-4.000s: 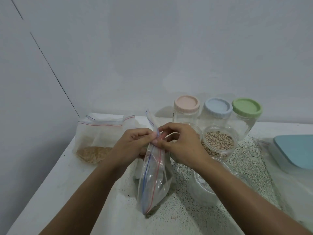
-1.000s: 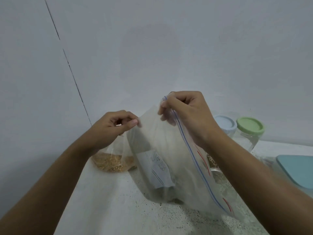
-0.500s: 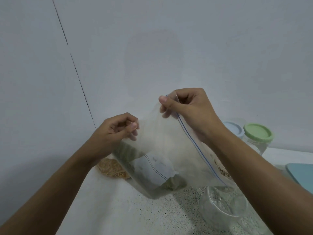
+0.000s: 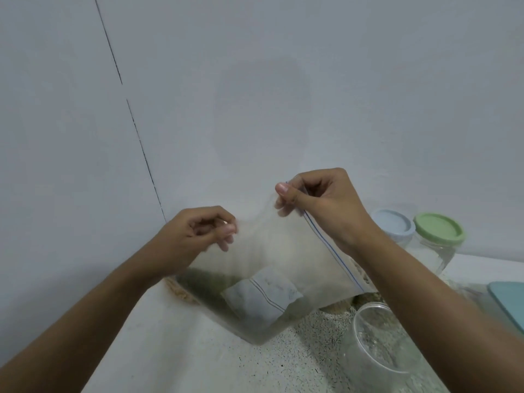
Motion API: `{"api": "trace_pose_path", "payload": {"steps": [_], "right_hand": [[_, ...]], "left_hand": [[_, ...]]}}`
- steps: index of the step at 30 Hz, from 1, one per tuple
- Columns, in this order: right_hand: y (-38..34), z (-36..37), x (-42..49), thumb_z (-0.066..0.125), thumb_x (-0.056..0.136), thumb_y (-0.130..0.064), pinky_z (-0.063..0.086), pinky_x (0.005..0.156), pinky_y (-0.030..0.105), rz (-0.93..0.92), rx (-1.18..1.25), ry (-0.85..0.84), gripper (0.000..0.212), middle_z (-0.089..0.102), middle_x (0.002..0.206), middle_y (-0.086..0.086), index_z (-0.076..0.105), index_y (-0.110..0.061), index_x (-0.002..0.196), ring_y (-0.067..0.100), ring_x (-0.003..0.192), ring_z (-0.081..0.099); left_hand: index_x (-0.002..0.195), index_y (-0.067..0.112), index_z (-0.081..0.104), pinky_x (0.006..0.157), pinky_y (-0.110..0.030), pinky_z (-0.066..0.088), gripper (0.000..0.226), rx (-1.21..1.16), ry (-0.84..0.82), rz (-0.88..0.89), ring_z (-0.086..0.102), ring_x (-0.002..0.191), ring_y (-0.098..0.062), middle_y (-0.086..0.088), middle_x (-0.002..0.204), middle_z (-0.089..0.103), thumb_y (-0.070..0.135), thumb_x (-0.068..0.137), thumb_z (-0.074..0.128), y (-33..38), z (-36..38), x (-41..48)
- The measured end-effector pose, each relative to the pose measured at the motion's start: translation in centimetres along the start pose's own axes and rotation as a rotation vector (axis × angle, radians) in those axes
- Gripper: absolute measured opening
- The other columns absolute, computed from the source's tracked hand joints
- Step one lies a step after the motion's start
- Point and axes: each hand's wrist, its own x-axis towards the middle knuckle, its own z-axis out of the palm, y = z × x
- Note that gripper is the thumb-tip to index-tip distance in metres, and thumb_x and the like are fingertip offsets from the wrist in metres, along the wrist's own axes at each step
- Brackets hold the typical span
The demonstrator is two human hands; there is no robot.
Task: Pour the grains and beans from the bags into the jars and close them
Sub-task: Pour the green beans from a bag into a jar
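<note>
A clear zip bag [image 4: 283, 268] with greenish grains and a white label in its lower corner hangs tilted in the air above the counter. My left hand [image 4: 195, 236] pinches the bag's left corner. My right hand [image 4: 320, 205] pinches the corner at the zip strip, held higher. An open clear jar [image 4: 380, 344] stands below my right forearm. Behind the bag, a bag of brown grains [image 4: 178, 290] peeks out at the left.
Two closed jars stand at the back right, one with a blue lid [image 4: 394, 225], one with a green lid [image 4: 438, 228]. A teal lid [image 4: 507, 302] lies at the right edge. The speckled counter [image 4: 198, 358] meets white walls in a corner.
The bag has been lifted off the counter and turned sideways, its zip edge now slanting down to the right. The view has risen, hiding the pink-lidded jar and the jar of beans.
</note>
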Motion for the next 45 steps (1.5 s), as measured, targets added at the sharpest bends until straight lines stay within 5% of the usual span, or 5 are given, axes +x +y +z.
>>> {"api": "trace_pose_path", "payload": {"steps": [5,14,23,29,45], "right_hand": [[0.3,0.3,0.0,0.073,0.093,-0.018,0.042,0.064,0.031,-0.008,0.005,-0.001,0.028,0.074,0.075,0.015,0.073,0.005,0.076,0.017,0.063,0.068],[1.1,0.5,0.3,0.072,0.093,-0.015,0.038,0.062,0.035,0.02,0.046,0.042,0.031,0.074,0.073,0.012,0.07,0.01,0.075,0.016,0.059,0.065],[2.0,-0.6,-0.2,0.073,0.092,-0.017,0.042,0.06,0.029,0.035,0.073,0.088,0.029,0.074,0.073,0.013,0.072,0.006,0.074,0.02,0.062,0.067],[1.7,-0.8,-0.7,0.073,0.091,-0.018,0.043,0.063,0.029,0.032,0.035,0.06,0.027,0.075,0.076,0.012,0.074,0.005,0.077,0.016,0.064,0.068],[-2.7,-2.1,-0.4,0.071,0.093,-0.016,0.043,0.061,0.028,-0.097,0.112,0.159,0.025,0.075,0.078,0.013,0.075,0.004,0.078,0.024,0.067,0.07]], "left_hand": [[0.096,0.027,0.078,0.089,-0.02,0.053,0.013,-0.004,0.032,-0.14,0.072,0.099,-0.021,-0.004,0.097,0.077,0.029,0.086,0.069,-3.1,-2.9,-1.3],[0.084,0.014,0.079,0.081,-0.025,0.053,0.011,0.012,0.167,-0.205,0.068,0.085,-0.018,-0.011,0.086,0.075,0.009,0.09,0.071,-8.1,-4.6,-3.6],[0.117,-0.006,0.069,0.089,-0.032,0.06,0.034,-0.533,0.271,-0.299,0.068,0.107,-0.03,-0.022,0.12,0.071,0.019,0.095,0.061,-9.8,-1.1,-2.9],[0.084,0.007,0.076,0.078,-0.026,0.061,0.02,-0.671,0.381,-0.353,0.07,0.086,-0.02,-0.009,0.094,0.072,0.025,0.087,0.067,-10.0,0.3,-3.1],[0.084,0.019,0.063,0.083,-0.042,0.048,0.023,-0.791,0.559,-0.208,0.073,0.082,-0.014,0.003,0.087,0.069,0.026,0.103,0.053,-3.8,0.1,1.5]]}}
